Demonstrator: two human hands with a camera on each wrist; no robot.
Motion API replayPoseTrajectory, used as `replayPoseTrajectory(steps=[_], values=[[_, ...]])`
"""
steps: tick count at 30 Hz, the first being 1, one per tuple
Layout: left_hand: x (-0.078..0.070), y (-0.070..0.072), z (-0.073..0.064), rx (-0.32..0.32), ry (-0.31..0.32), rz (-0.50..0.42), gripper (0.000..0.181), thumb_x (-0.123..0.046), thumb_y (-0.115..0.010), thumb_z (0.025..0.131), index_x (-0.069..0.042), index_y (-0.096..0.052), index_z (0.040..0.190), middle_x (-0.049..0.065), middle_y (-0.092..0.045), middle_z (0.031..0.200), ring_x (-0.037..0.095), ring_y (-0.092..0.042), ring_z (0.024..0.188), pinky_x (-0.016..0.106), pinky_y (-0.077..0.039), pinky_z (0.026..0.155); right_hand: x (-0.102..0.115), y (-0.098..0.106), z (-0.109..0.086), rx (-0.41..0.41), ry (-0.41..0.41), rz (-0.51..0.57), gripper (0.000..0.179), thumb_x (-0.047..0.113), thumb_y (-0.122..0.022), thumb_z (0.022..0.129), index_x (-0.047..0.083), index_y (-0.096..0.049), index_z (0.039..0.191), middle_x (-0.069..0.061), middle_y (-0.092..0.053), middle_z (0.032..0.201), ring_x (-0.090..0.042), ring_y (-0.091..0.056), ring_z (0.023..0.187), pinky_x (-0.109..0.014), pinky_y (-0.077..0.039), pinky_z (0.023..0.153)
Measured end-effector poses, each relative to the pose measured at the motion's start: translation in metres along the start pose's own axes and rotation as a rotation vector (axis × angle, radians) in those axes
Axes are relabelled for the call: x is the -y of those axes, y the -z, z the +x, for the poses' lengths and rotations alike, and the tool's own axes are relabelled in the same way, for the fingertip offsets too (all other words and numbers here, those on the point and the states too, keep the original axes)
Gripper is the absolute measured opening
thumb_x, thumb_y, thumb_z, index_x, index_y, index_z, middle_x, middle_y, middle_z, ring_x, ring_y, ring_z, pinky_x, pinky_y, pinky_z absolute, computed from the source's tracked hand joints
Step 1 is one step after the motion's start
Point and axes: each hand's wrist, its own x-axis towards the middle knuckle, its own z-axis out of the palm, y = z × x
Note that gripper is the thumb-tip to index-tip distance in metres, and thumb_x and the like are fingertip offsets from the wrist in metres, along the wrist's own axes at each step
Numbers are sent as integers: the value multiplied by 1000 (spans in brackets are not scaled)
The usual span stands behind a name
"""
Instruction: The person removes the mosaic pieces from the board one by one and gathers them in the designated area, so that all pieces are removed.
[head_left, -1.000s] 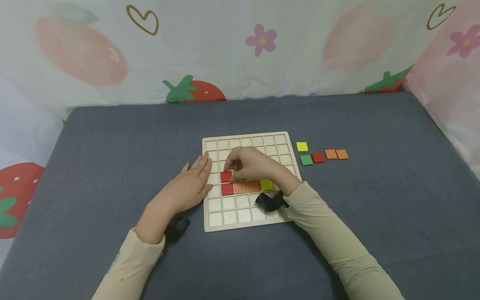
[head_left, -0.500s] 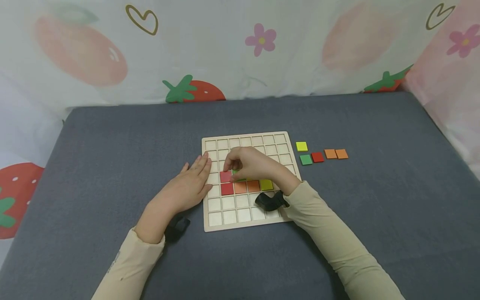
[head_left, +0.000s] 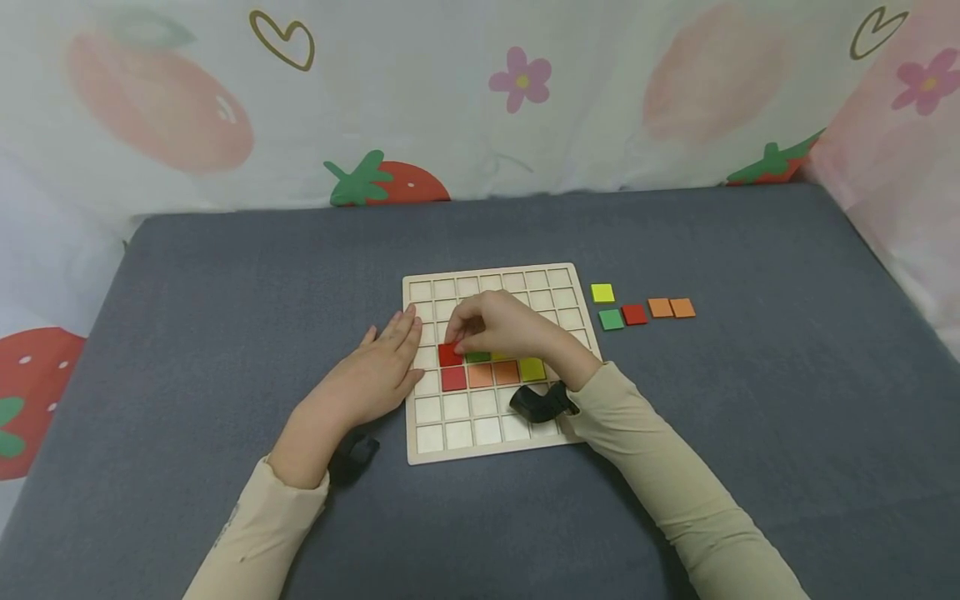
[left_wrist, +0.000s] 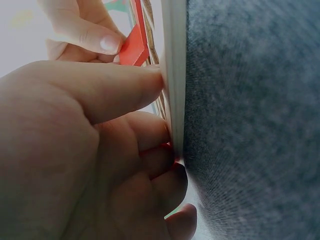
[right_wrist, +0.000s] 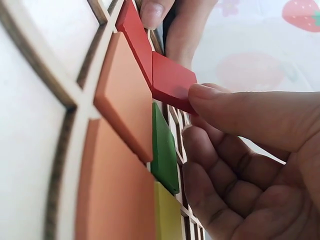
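My right hand pinches a red square tile between thumb and fingers. In the right wrist view that tile stands tilted, its lower edge at the wooden grid board. Beside it lie another red tile, a green tile, two orange tiles and yellow tiles, set in the board's cells. My left hand rests along the board's left edge, its fingers extended and fingertips touching the rim, as the left wrist view also shows. The right hand partly covers the board's middle cells.
Right of the board lie loose tiles: a yellow one, a green one, a red one and two orange ones. A grey cloth covers the table. A printed curtain hangs behind it.
My right thumb and fingers have shifted slightly up and left with the red tile, whose tilt looks different. More of the green tile beside it shows. My left hand stays in place.
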Motion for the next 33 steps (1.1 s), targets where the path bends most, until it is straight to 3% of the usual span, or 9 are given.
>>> replayPoseTrajectory(steps=[17, 25, 33], values=[[2, -1, -2, 1, 7, -15, 64, -24, -48, 99, 10, -21, 145, 22, -10, 154, 34, -11, 142, 54, -16, 110, 1, 0, 2, -17, 15, 46, 4, -1, -71, 82, 1, -72, 84, -5, -69, 81, -9, -63, 73, -22, -52, 70], [2, -2, -1, 9, 1, -12, 64, -24, -49, 99, 9, -21, 145, 21, -10, 154, 33, -11, 142, 54, -17, 110, -2, 2, 0, -21, -12, 40, 4, 0, -71, 82, 2, -73, 85, -3, -70, 82, -9, -64, 75, -22, -52, 72], [1, -1, -1, 5, 5, -3, 63, -24, -49, 98, 9, -22, 145, 22, -11, 154, 34, -12, 142, 53, -17, 110, -10, 6, -8, -22, -40, 100, 4, 0, -71, 82, 3, -73, 85, -4, -70, 82, -11, -64, 74, -25, -52, 72]])
